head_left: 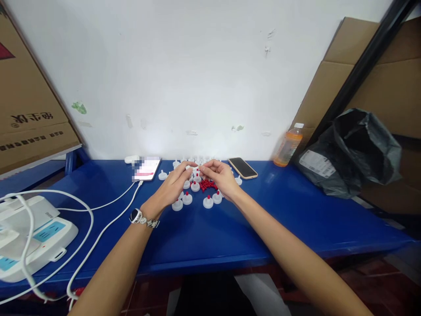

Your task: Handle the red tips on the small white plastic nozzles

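Observation:
My left hand [176,182], with a watch on the wrist, is closed, its thumb and fingers around what looks like a white nozzle cap [192,166]. Facing it, my right hand [222,176] is pinched at the fingertips close to that cap; whatever they grip is too small to make out. Below the hands, a pile of small red tips [208,185] lies on the blue table [210,237]. Round white caps with red tips on their spouts, such as this capped one [208,202], stand nearby. Plain white caps [162,175] stand farther back, partly hidden by my hands.
A phone [243,168] lies at right, and a lit phone [148,169] with a charging cable at left. An orange drink bottle [288,145] and a dark plastic bag [351,151] stand at right. A power strip [49,237] with looping white cables occupies the left side.

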A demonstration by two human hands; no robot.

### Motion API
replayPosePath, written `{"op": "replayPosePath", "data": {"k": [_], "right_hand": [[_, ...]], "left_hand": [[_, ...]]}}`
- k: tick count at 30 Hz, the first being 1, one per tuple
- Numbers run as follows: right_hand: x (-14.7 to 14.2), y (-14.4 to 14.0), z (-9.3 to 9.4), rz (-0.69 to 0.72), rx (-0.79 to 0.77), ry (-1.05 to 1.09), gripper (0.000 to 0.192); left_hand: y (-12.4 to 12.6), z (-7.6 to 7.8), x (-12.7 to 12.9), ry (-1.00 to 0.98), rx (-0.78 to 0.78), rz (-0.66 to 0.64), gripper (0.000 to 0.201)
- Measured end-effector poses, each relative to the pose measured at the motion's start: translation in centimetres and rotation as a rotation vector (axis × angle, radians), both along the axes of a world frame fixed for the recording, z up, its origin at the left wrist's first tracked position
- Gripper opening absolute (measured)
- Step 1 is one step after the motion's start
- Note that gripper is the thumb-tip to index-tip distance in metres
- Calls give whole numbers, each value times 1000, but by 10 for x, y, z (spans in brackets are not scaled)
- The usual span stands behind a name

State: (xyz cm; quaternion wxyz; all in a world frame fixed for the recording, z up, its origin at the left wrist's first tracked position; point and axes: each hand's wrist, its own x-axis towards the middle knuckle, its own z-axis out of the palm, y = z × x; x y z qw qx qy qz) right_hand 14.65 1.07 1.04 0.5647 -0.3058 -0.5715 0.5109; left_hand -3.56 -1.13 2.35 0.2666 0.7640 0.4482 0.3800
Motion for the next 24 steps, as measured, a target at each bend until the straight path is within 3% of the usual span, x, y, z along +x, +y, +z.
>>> {"op": "replayPosePath", "data": {"k": [14,19,24], "right_hand": [[-4,2,-2,9,-36,97,35],[-11,-4,-1,-35,45,123,36],[-17,-14,6,-69,141,15,38]], "left_hand": [[1,-7,5,-79,6,-34,45],[2,-10,12,-189,25,-51,48],[0,-4,15,-244,24,-71,50]]}}
